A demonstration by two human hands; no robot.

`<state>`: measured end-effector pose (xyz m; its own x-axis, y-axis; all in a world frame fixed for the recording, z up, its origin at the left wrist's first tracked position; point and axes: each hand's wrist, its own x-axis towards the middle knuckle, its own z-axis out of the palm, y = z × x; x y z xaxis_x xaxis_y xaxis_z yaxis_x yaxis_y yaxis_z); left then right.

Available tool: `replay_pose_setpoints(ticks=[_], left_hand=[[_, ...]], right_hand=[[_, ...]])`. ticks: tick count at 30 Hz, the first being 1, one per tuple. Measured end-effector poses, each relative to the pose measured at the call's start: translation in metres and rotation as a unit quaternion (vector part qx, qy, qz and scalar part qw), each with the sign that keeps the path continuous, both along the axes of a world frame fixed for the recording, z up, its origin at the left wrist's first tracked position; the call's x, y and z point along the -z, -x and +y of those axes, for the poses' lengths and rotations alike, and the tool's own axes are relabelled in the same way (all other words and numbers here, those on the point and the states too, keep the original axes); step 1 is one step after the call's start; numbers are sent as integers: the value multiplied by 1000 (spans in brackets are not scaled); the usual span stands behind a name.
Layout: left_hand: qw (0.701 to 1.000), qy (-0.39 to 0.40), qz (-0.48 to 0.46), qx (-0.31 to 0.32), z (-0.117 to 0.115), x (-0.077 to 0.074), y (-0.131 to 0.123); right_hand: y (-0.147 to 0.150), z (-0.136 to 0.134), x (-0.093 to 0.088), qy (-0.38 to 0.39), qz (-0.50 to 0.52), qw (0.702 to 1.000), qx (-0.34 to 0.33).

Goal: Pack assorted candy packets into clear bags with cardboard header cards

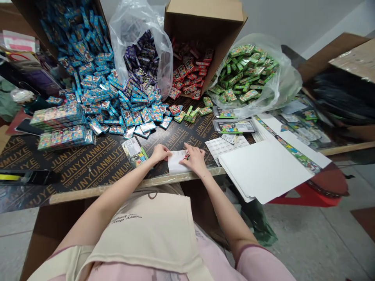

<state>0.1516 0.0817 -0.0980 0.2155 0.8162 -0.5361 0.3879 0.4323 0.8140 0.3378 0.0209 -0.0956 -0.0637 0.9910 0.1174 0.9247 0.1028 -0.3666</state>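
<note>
At the table's front edge a white sheet or card (175,165) lies between my hands, with a small red and black printed patch showing at its right end. The closed fingers of my left hand (159,153) pinch its upper left corner. My right hand (197,159) grips the right end, its fingers curled over the printed patch; what lies under the palm is hidden. Left of my hands is a printed card or packet (134,151) in black, white and green. A sheet of small white labels (215,150) lies right of my right hand.
Small blue boxes (99,93) heap at back left, beside purple ones (142,58) in a clear bag, red ones (190,76) in a carton and green ones (246,70) in another bag. Wrapped stacks (66,136) stand left. White card sheets (263,168) overhang the front edge.
</note>
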Motion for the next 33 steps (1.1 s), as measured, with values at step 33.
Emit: replay_pose_setpoints(ticks=[33], left_hand=[[992, -119, 25, -42, 1, -29, 44]], right_hand=[[61, 15, 24, -46, 139, 986, -74]])
